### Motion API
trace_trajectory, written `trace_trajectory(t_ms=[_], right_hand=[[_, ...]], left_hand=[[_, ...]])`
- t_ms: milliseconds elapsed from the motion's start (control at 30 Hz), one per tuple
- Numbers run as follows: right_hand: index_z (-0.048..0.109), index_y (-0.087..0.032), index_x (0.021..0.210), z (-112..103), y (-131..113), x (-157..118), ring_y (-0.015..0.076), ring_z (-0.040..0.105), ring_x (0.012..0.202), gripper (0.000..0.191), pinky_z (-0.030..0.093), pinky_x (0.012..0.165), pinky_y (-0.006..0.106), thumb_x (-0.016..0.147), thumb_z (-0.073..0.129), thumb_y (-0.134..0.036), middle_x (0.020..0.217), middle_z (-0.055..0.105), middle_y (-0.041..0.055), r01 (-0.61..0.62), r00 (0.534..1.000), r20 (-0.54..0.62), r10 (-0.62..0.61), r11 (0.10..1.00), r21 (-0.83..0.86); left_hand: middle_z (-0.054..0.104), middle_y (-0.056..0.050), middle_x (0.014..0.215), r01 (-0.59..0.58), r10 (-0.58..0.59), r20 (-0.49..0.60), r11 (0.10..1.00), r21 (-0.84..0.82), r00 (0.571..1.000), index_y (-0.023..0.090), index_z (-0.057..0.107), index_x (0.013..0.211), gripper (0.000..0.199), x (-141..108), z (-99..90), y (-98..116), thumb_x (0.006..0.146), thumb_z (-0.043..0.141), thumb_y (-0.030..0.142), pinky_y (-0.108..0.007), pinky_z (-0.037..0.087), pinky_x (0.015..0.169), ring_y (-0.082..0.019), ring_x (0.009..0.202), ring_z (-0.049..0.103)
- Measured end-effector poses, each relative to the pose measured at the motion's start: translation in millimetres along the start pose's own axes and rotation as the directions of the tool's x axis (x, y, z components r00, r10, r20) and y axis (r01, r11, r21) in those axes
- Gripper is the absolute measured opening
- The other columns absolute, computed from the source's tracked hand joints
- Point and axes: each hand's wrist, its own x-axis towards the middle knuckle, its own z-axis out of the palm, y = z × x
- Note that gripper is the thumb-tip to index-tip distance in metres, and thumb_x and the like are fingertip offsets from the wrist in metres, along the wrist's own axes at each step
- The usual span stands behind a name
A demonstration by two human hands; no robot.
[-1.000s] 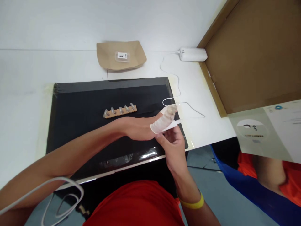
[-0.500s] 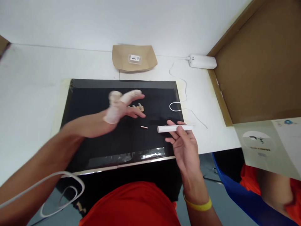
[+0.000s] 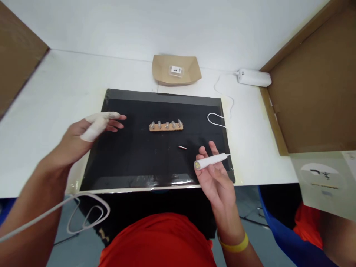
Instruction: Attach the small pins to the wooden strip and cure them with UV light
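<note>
My right hand [image 3: 215, 178] holds a white cylindrical device [image 3: 211, 161] with a cable at its far end, between thumb and fingers, over the right front of the black mat [image 3: 133, 155]. White coverings wrap the thumb and a finger of my left hand [image 3: 97, 126], which hovers at the mat's left edge with nothing visible in it, its fingers stretched out. Several clear capsule-like pieces stand on a tan strip [image 3: 166, 127] near the mat's middle. A small thin reddish-white stick [image 3: 182, 147] lies in front of the strip, to the right.
Behind the mat, a brown paper tray [image 3: 161, 75] holds a small clear labelled box [image 3: 176, 71]. A white power bank [image 3: 254, 77] with a cable lies at the back right. Another cable [image 3: 102, 200] hangs by my left arm. A person sits at the right.
My left hand has moved left, away from the strip, uncovering it. My right hand has tilted the white device so its round end faces more toward me. The view has shifted.
</note>
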Motion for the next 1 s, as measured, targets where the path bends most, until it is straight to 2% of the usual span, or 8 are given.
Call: trace_trajectory(t_ms=[67, 167, 200, 267, 367, 567, 833, 1000], right_hand=[[0.063, -0.044, 0.138, 0.0, 6.9, -2.4, 0.0129, 0.073, 0.108, 0.066, 0.062, 0.103, 0.031, 0.079, 0.089, -0.028, 0.125, 0.074, -0.0036, -0.004, 1.000, -0.007, 0.005, 0.999, 0.031], [0.072, -0.039, 0.123, -3.3, 14.1, -5.4, 0.0123, 0.073, 0.105, 0.048, 0.063, 0.100, 0.029, 0.079, 0.089, -0.027, 0.120, 0.076, -0.0033, 0.007, 0.999, -0.042, -0.005, 0.999, 0.045], [0.075, -0.037, 0.116, -4.6, 15.4, -5.9, 0.0121, 0.073, 0.105, 0.041, 0.063, 0.100, 0.028, 0.079, 0.089, -0.027, 0.119, 0.076, -0.0030, 0.013, 0.999, -0.046, -0.011, 0.999, 0.040], [0.078, -0.032, 0.104, -6.2, 16.3, -5.5, 0.0119, 0.074, 0.105, 0.030, 0.063, 0.099, 0.026, 0.077, 0.090, -0.026, 0.119, 0.077, -0.0019, 0.019, 0.999, -0.042, -0.018, 0.999, 0.028], [0.079, -0.030, 0.098, -3.5, 15.9, -1.2, 0.0116, 0.075, 0.101, 0.028, 0.064, 0.095, 0.024, 0.074, 0.093, -0.025, 0.115, 0.079, -0.0009, 0.001, 0.999, -0.038, 0.000, 1.000, 0.031], [0.076, -0.031, 0.096, 11.2, 20.9, 6.4, 0.0111, 0.076, 0.094, 0.038, 0.065, 0.085, 0.021, 0.066, 0.096, -0.020, 0.098, 0.080, -0.0034, -0.027, 0.990, -0.136, 0.036, 0.997, 0.066], [0.073, -0.028, 0.095, 11.1, 14.3, 26.4, 0.0108, 0.074, 0.089, 0.033, 0.062, 0.083, 0.023, 0.070, 0.094, -0.025, 0.096, 0.078, -0.0035, 0.129, 0.986, -0.078, -0.148, 0.968, -0.214], [0.072, -0.029, 0.094, 8.2, -6.5, 54.4, 0.0084, 0.069, 0.079, 0.034, 0.060, 0.082, 0.023, 0.070, 0.093, -0.020, 0.097, 0.078, -0.0038, 0.247, 0.967, 0.031, -0.254, 0.895, -0.372]], left_hand=[[0.074, -0.013, 0.131, 0.037, -0.035, 0.024, 0.997, -0.067, 0.999, 0.017, 0.074, 0.121, 0.069, 4.8, 7.6, -3.6, 0.092, 0.060, 0.078, -0.048, 0.057, 0.102, -0.027, 0.110, 0.071], [0.074, -0.008, 0.131, 0.052, -0.058, 0.088, 0.996, 0.071, 0.994, 0.024, 0.075, 0.123, 0.062, 11.8, 21.9, -5.7, 0.090, 0.064, 0.075, -0.048, 0.052, 0.109, -0.027, 0.115, 0.068], [0.073, -0.008, 0.131, 0.022, -0.034, 0.116, 0.994, 0.110, 0.993, 0.024, 0.075, 0.123, 0.063, 14.4, 26.7, -6.9, 0.087, 0.067, 0.075, -0.046, 0.055, 0.105, -0.026, 0.110, 0.069], [0.069, -0.009, 0.137, -0.130, 0.105, 0.153, 0.978, 0.162, 0.983, 0.024, 0.074, 0.125, 0.063, 20.5, 35.6, -10.7, 0.085, 0.071, 0.073, -0.042, 0.057, 0.100, -0.024, 0.108, 0.068], [0.069, -0.011, 0.133, -0.336, 0.302, 0.181, 0.919, 0.205, 0.936, 0.020, 0.072, 0.127, 0.062, 31.8, 46.1, -16.8, 0.088, 0.071, 0.069, -0.045, 0.053, 0.108, -0.027, 0.121, 0.063], [0.070, -0.009, 0.121, -0.487, 0.423, 0.283, 0.847, 0.214, 0.861, 0.024, 0.076, 0.120, 0.045, 48.1, 56.0, -16.3, 0.090, 0.075, 0.057, -0.047, 0.051, 0.106, -0.025, 0.111, 0.058], [0.073, -0.007, 0.109, -0.577, 0.527, 0.272, 0.802, 0.157, 0.806, 0.025, 0.081, 0.106, 0.028, 59.4, 63.6, -21.6, 0.094, 0.072, 0.049, -0.040, 0.051, 0.096, -0.021, 0.097, 0.059], [0.075, -0.007, 0.107, -0.556, 0.516, 0.248, 0.821, 0.132, 0.820, 0.024, 0.082, 0.101, 0.026, 58.4, 66.8, -19.8, 0.096, 0.071, 0.047, -0.038, 0.052, 0.093, -0.020, 0.096, 0.061]])
